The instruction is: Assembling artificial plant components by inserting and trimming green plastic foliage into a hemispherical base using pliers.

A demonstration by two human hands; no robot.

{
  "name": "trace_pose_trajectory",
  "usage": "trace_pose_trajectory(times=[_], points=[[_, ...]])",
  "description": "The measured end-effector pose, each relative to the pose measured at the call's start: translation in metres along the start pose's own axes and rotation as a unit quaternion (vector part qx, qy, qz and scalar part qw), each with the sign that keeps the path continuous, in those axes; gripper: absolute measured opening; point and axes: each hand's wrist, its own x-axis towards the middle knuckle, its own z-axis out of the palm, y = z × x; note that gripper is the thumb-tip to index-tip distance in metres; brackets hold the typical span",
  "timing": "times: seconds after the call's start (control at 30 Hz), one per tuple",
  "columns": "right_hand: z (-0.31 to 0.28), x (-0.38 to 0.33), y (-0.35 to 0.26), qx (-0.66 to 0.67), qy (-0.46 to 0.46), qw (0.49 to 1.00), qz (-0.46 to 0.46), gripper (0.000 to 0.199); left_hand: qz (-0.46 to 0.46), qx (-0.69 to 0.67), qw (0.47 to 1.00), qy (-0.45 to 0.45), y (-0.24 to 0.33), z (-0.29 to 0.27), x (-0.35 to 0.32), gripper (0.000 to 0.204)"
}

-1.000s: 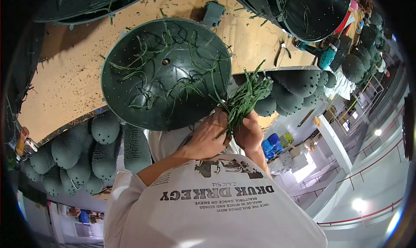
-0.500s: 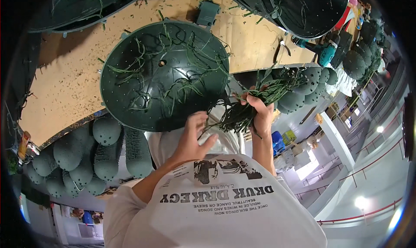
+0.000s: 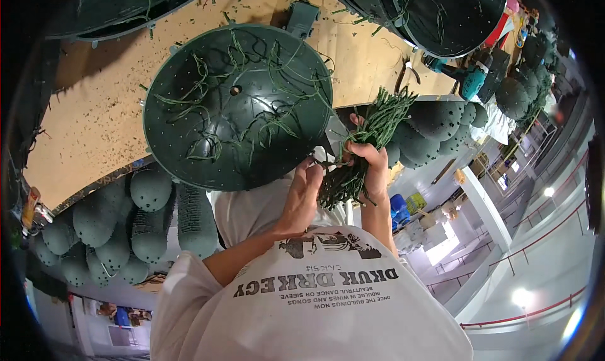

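Note:
A thick bundle of dark green artificial stems (image 3: 384, 118) is gripped by my right hand (image 3: 373, 165), its thumb pressed across the middle. The stem ends fan out above and below that fist. My left hand (image 3: 301, 200) is closed at the bundle's left side, fingertips pinched on thin green strands. Just beyond my left fingertips sits a large dark green plastic bowl (image 3: 233, 118), its hollow side toward me. It is dotted with small holes and has a larger one in the middle. Loose green strands (image 3: 274, 126) come through its wall in tufts.
The bowl rests over the wooden table (image 3: 75, 153), which is strewn with green scraps. More dark bowls (image 3: 450, 17) stand at the far edge. Pliers (image 3: 406, 72) and a teal power drill (image 3: 474, 80) lie to the right. Dotted grey-green domes (image 3: 94, 219) are stacked below the table edge.
My left hand has moved right and up to the bundle, its spread fingers now pinched together. The bundle has turned more upright in my right hand. The bowl has barely shifted.

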Motion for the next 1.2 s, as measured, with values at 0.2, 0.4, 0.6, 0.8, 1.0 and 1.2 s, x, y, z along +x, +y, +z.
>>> trace_pose_trajectory(times=[0.2, 0.4, 0.6, 0.8, 1.0, 1.2], points=[[-0.006, -0.002, -0.001, -0.009, -0.044, 0.999, 0.03, 0.036, 0.139, 0.24, 0.959, -0.062, -0.027, -0.024, -0.009, 0.031], [-0.021, 0.007, 0.0, 0.031, -0.149, 0.987, 0.047, 0.032, 0.101, 0.244, 0.961, -0.083, 0.008, -0.029, -0.008, 0.024], [-0.02, 0.0, 0.011, 0.05, -0.175, 0.981, 0.062, 0.035, 0.127, 0.093, 0.987, -0.039, 0.014, -0.005, -0.018, 0.033], [-0.025, 0.002, 0.022, 0.06, -0.168, 0.983, 0.036, 0.045, 0.149, -0.006, 0.984, -0.096, 0.008, -0.019, -0.02, 0.037], [-0.017, -0.004, 0.024, -0.03, -0.194, 0.981, 0.01, 0.062, 0.252, -0.178, 0.942, -0.134, 0.019, 0.012, 0.036, 0.019], [-0.014, -0.008, 0.023, -0.077, -0.182, 0.98, -0.009, 0.06, 0.174, -0.249, 0.95, -0.075, 0.017, 0.019, 0.05, 0.016]])
